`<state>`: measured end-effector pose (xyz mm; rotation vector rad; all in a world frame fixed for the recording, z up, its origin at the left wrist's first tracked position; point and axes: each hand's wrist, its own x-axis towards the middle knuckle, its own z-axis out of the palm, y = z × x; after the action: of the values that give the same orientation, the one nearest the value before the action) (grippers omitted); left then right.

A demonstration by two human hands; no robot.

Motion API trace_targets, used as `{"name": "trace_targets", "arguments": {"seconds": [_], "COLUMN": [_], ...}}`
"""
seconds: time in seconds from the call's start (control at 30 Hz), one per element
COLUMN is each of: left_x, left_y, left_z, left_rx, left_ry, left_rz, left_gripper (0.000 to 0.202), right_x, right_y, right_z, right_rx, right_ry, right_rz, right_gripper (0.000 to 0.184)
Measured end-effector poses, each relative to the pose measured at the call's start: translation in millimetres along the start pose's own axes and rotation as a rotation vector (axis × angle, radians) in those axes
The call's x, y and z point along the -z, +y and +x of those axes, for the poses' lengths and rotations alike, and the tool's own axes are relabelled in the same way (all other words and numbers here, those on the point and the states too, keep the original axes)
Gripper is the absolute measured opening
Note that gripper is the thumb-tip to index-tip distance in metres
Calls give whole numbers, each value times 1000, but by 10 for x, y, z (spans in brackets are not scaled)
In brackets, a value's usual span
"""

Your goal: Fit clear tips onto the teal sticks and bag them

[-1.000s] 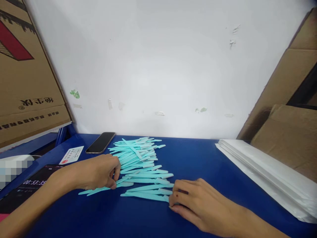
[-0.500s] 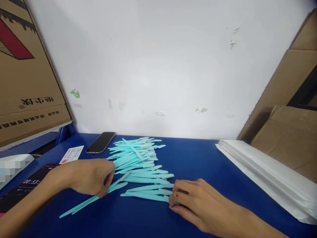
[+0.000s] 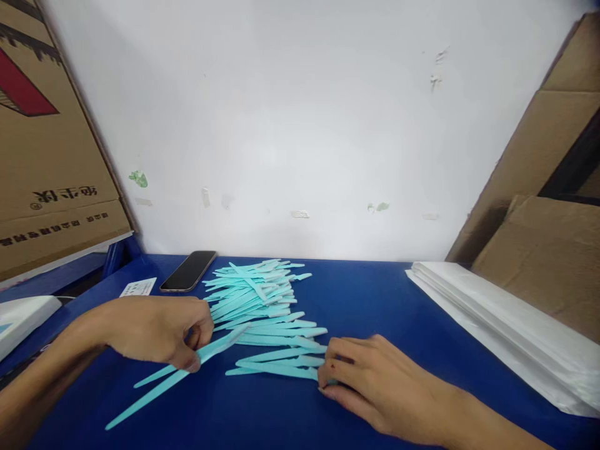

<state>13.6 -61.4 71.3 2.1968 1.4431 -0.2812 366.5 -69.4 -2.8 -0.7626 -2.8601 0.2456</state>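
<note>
A pile of several thin turquoise plastic sticks [image 3: 262, 300] lies in the middle of the blue table [image 3: 375, 312]. My left hand [image 3: 159, 328] is closed in a pinch on one or two long turquoise sticks [image 3: 164, 384] that slant down to the left, away from the pile. My right hand [image 3: 370, 381] rests on the table at the pile's near right corner, fingers curled onto the ends of the lowest sticks [image 3: 276, 369].
A black phone [image 3: 188, 270] and a white card [image 3: 138, 287] lie at the back left. Cardboard boxes [image 3: 47, 150] stand left and right [image 3: 548, 250]. A stack of white bags [image 3: 497, 325] lies along the right side. A white device [image 3: 21, 312] sits far left.
My left hand has drawn the pinched sticks out of the pile toward the left and near edge. My right hand has stayed on the stick ends. The view has shifted slightly.
</note>
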Motion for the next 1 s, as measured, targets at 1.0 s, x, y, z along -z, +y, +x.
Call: {"name": "trace_targets", "arguments": {"seconds": [1.0], "left_x": [-782], "left_y": [649], "left_z": [503], "left_rx": [-222], "left_ry": [632], "left_rz": [191], "left_gripper": [31], "right_x": [-149], "right_y": [76], "right_z": [79], "right_rx": [-322], "right_ry": [209], "right_rz": [116], "right_gripper": [48]}}
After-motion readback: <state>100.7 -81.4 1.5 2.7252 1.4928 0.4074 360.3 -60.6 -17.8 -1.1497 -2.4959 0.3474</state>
